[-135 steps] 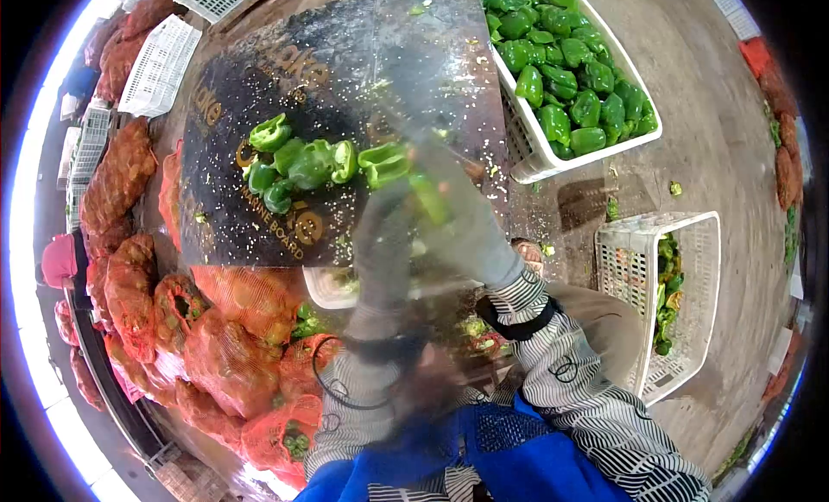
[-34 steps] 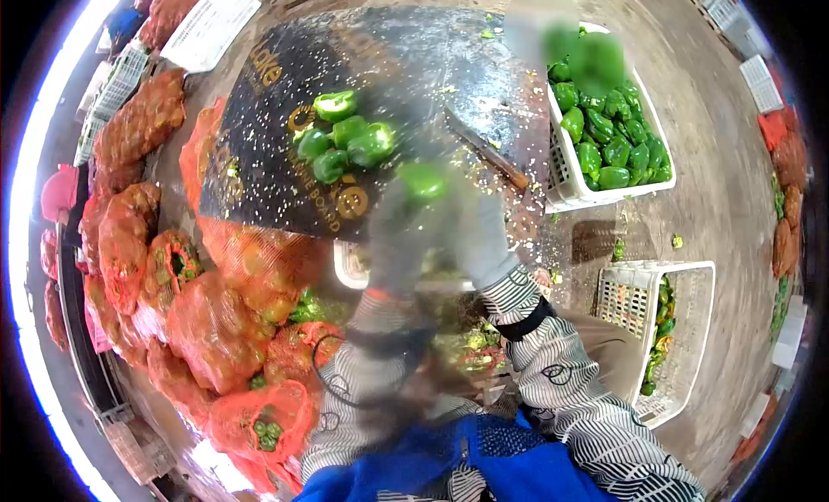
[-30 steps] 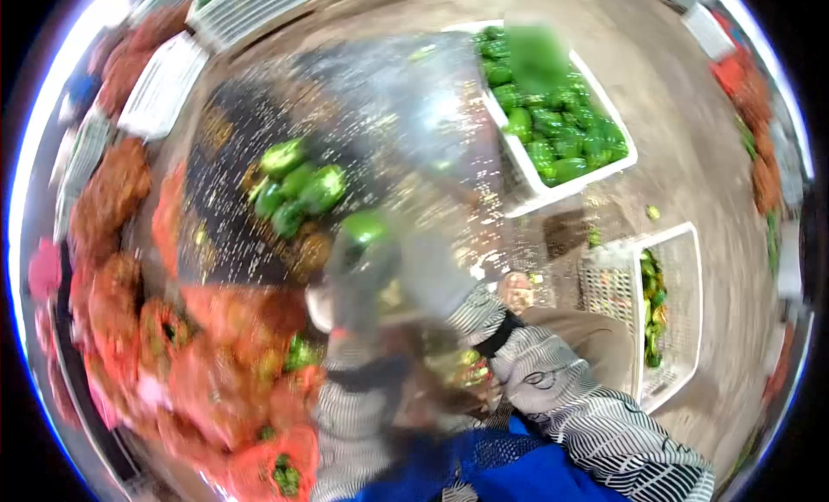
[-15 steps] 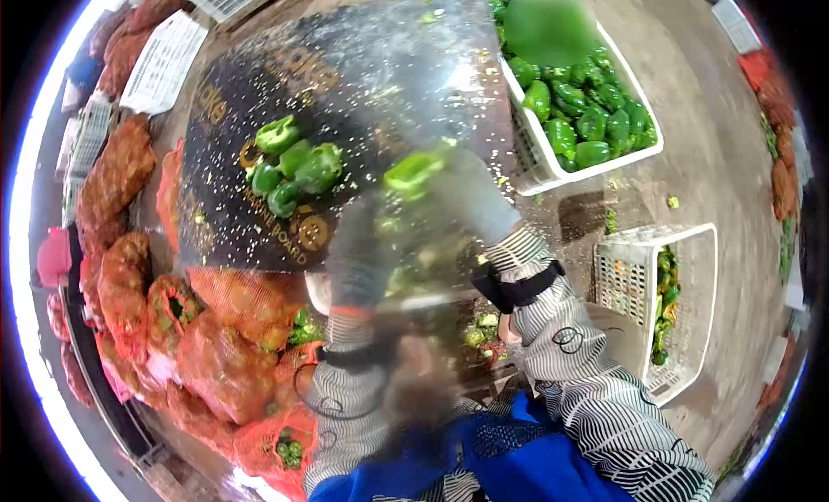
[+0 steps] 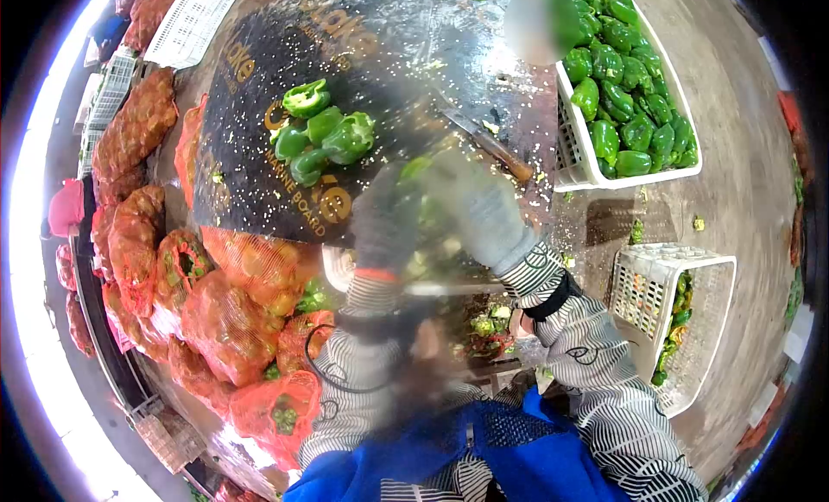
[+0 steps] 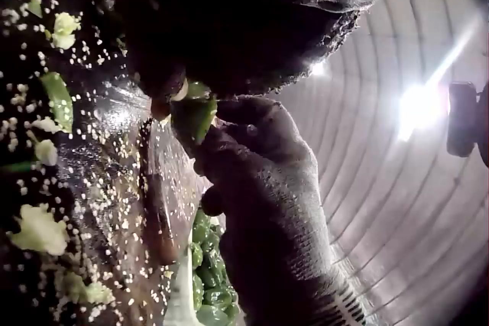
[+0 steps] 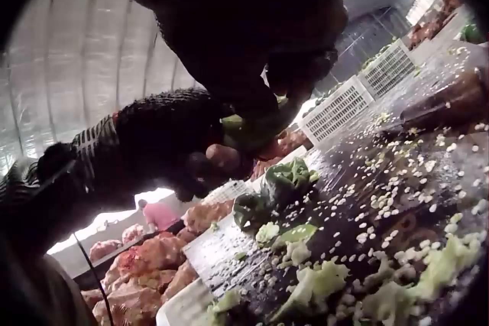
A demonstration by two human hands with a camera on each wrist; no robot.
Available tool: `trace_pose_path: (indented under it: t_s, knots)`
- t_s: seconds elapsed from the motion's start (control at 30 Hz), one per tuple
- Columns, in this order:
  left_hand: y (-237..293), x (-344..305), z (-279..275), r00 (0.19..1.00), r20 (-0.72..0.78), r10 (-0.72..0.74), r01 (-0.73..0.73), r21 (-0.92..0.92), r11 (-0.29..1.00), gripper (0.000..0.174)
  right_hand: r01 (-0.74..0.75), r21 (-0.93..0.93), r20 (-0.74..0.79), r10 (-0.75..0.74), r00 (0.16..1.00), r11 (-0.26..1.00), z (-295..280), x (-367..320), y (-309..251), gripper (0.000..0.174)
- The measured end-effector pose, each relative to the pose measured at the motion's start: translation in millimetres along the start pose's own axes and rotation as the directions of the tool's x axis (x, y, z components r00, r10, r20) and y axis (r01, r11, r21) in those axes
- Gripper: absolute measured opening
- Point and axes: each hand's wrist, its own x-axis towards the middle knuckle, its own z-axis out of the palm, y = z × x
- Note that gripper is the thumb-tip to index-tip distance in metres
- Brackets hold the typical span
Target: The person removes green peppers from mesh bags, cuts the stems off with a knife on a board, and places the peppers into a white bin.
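Note:
Both hands wear knitted gloves and meet over the near side of a dark, seed-strewn board (image 5: 250, 183). Between them is a cut green bell pepper (image 5: 416, 167), largely covered by the gloves. My right hand (image 5: 484, 208) pinches it between thumb and fingers, plainest in the left wrist view, where its green flesh (image 6: 200, 117) shows. In the right wrist view my left hand (image 7: 172, 139) has fingers curled at the same pepper (image 7: 243, 132). A wooden-handled knife (image 5: 488, 145) lies on the board beyond my right hand. Several pepper pieces (image 5: 326, 138) are heaped left of the hands.
A white crate (image 5: 574, 161) full of green peppers stands at the board's right. Another crate (image 5: 639, 290), holding scraps, is tipped on the floor nearer me. Red mesh sacks (image 5: 229, 325) crowd the left side. Under the board's near edge shows a white container (image 5: 337, 267).
A rounded green pepper between the hands has become an opened, cut one, now drawn in between the gloves. The row of pieces seen earliest is now a tighter heap. The head view has shifted.

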Motion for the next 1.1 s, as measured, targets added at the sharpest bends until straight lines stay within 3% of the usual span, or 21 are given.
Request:
trace_pose_path:
  t_s: [0.03, 0.07, 0.1, 0.13, 0.23, 0.3, 0.33, 0.43, 0.5, 0.57, 0.63, 0.7, 0.73, 0.77, 0.83, 0.87, 0.9, 0.97, 1.0, 1.03, 1.1]
  knots:
    - [10, 2, -4, 0.982, 0.027, -0.189, 0.191, -0.182, 0.965, 0.026, 0.002, 0.000, 0.003, -0.002, 1.000, 1.000, 1, 0, 1, 0.024]
    - [17, 3, -7, 0.971, 0.058, -0.230, 0.237, -0.182, 0.954, 0.024, 0.013, 0.010, 0.057, -0.014, 0.998, 1.000, 3, 1, 1, 0.022]
    - [5, 0, -4, 0.971, 0.055, -0.234, 0.240, -0.183, 0.953, 0.024, 0.026, 0.021, 0.111, -0.028, 0.993, 0.999, 4, 2, 1, 0.021]
    - [-17, -3, 2, 0.985, 0.044, -0.169, 0.174, -0.317, 0.932, 0.025, 0.029, 0.022, 0.112, -0.031, 0.993, 0.999, 5, 3, 0, 0.021]
    - [-12, -5, -11, 0.993, 0.044, -0.107, 0.115, -0.448, 0.886, 0.027, 0.080, 0.012, 0.145, -0.080, 0.986, 0.997, 12, 1, -1, 0.017]
    - [2, -2, -23, 0.992, 0.040, -0.117, 0.115, 0.051, 0.992, 0.028, -0.272, -0.080, 0.147, 0.281, 0.948, 0.959, 22, 8, 13, 0.014]
    - [1, -1, -24, 0.993, 0.037, -0.113, 0.111, 0.051, 0.992, 0.028, -0.343, 0.222, -0.038, 0.360, 0.932, 0.913, 19, 11, 23, 0.015]
    - [-4, -1, -29, 0.981, -0.027, -0.192, 0.194, 0.074, 0.978, 0.030, -0.262, 0.277, -0.005, 0.274, 0.962, 0.924, 9, 9, 20, 0.018]
    - [-1, -3, -29, 0.975, -0.050, -0.217, 0.220, 0.076, 0.972, 0.030, -0.287, 0.385, -0.002, 0.312, 0.950, 0.877, 4, 7, -3, 0.025]
    - [7, -7, -28, 0.992, -0.048, -0.119, 0.127, 0.229, 0.965, 0.027, -0.378, 0.343, 0.136, 0.352, 0.926, 0.860, 3, 10, -24, 0.025]
    - [0, -10, -18, 0.990, -0.112, -0.090, 0.104, 0.125, 0.987, 0.025, -0.371, 0.273, 0.123, 0.350, 0.929, 0.888, 20, 10, -24, 0.022]
    - [11, -11, -24, 0.997, -0.055, 0.052, -0.035, 0.267, 0.963, 0.024, -0.334, 0.348, 0.089, 0.324, 0.942, 0.876, 32, 14, -14, 0.015]
    - [14, -10, -30, 0.999, -0.028, 0.034, -0.030, 0.148, 0.989, 0.026, -0.314, 0.345, 0.084, 0.305, 0.949, 0.884, 35, 15, -10, 0.010]
    - [7, -12, -30, 0.999, -0.026, 0.031, -0.027, 0.150, 0.988, 0.026, -0.316, 0.348, 0.087, 0.305, 0.948, 0.883, 36, 17, -8, 0.010]
    - [-9, -14, -25, 0.982, -0.016, -0.189, 0.187, -0.089, 0.978, 0.029, -0.339, 0.253, 0.006, 0.349, 0.937, 0.906, 33, 22, -6, 0.009]
    - [7, -12, -32, 0.983, -0.020, -0.182, 0.182, 0.022, 0.983, 0.029, -0.449, 0.455, 0.002, 0.504, 0.864, 0.769, 21, 21, -4, 0.014]
    - [22, -10, -38, 0.984, -0.024, -0.175, 0.176, 0.133, 0.975, 0.029, -0.512, 0.646, 0.114, 0.592, 0.798, 0.566, -3, 24, -10, 0.023]
    - [17, -9, -31, 0.985, -0.086, -0.152, 0.164, 0.151, 0.975, 0.030, -0.507, 0.589, 0.222, 0.477, 0.850, 0.629, 1, 17, -12, 0.032]
    - [11, -16, -28, 0.970, -0.063, 0.237, -0.159, 0.575, 0.803, 0.034, -0.478, 0.575, 0.264, 0.403, 0.876, 0.663, 7, 11, -13, 0.038]
    - [12, -22, -31, 0.962, -0.047, 0.271, -0.200, 0.556, 0.807, 0.034, -0.487, 0.586, 0.312, 0.374, 0.873, 0.648, 8, 9, -18, 0.044]
    - [24, -19, -22, 0.993, -0.052, 0.105, -0.104, 0.024, 0.994, 0.036, -0.581, 0.602, 0.432, 0.389, 0.814, 0.548, -2, 12, -26, 0.056]
